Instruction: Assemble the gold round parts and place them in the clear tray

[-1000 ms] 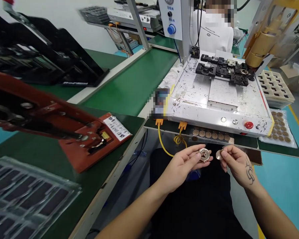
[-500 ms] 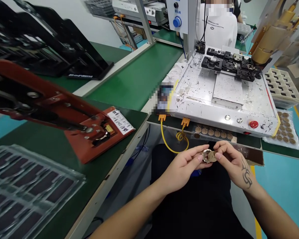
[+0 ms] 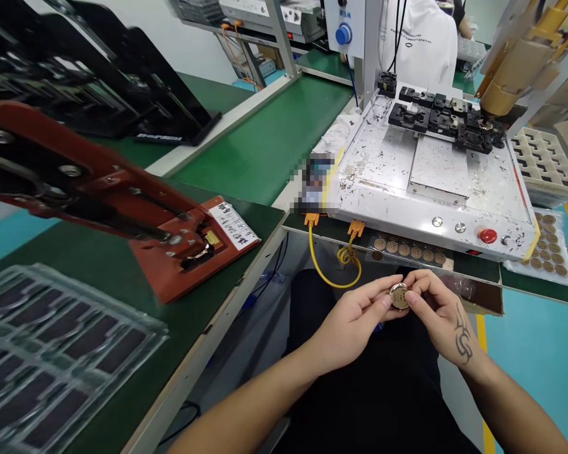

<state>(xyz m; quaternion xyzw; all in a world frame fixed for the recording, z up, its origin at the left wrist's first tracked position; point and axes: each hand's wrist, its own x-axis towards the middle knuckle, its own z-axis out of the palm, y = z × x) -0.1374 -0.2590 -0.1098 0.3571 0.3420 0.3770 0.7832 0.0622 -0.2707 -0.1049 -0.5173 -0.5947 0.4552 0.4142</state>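
Above my lap, both hands meet at a small round watch case with a shiny metal rim. My left hand (image 3: 353,318) grips the watch case (image 3: 392,305) by its left edge, between thumb and fingers. A round tan disc (image 3: 400,297) with small print lies over the face of the case. With its thumb on the disc's right edge and fingers curled behind, my right hand (image 3: 438,312) pinches it against the case. Whether the disc sits flush within the rim I cannot tell.
Ahead stands a white machine (image 3: 407,183) with black fixtures (image 3: 447,120) and a red button (image 3: 487,236). Tan discs (image 3: 551,249) lie on a sheet at right. A red hand press (image 3: 184,252) and a clear tray (image 3: 76,353) are at left. A yellow cable (image 3: 318,268) hangs ahead.
The disc has slid left from the right part of the watch case and now covers its opening. My hands have come slightly closer together. The camera view has shifted a little.
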